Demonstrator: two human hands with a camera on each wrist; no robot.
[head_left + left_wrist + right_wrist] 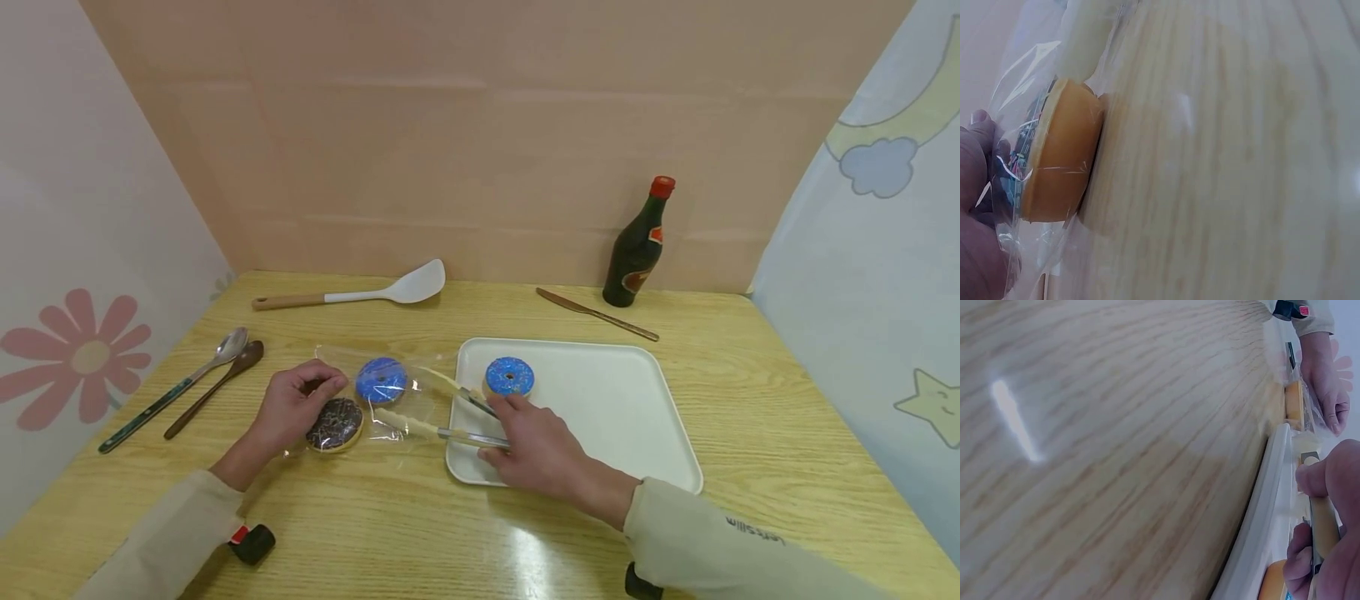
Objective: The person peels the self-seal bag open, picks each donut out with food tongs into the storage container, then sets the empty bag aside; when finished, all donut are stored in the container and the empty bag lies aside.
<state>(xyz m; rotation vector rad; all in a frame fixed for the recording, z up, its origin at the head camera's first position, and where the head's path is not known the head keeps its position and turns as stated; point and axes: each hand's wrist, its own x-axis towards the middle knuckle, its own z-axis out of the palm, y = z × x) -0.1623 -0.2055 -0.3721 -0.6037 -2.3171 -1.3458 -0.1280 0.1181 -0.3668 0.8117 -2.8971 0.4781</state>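
My left hand (296,404) pinches the edge of a clear plastic bag (431,408) lying on the table. Inside it are a chocolate doughnut (335,425), close under that hand, and a blue-iced doughnut (382,381). The left wrist view shows the brown side of a doughnut (1063,153) through the film. With my right hand (540,446) I grip metal tongs (476,438) with cream-coloured tips. Their arms stand spread, the tips reaching into the bag's mouth beside the blue doughnut. Another blue doughnut (510,377) sits on the white tray (600,417), just beyond my right hand.
A white spatula (416,283) with a wooden handle lies at the back. Behind the tray are a bronze-coloured knife (600,314) and a dark bottle (636,250) with a red cap. On the left lie a green-handled spoon (176,387) and a brown wooden spoon (217,387).
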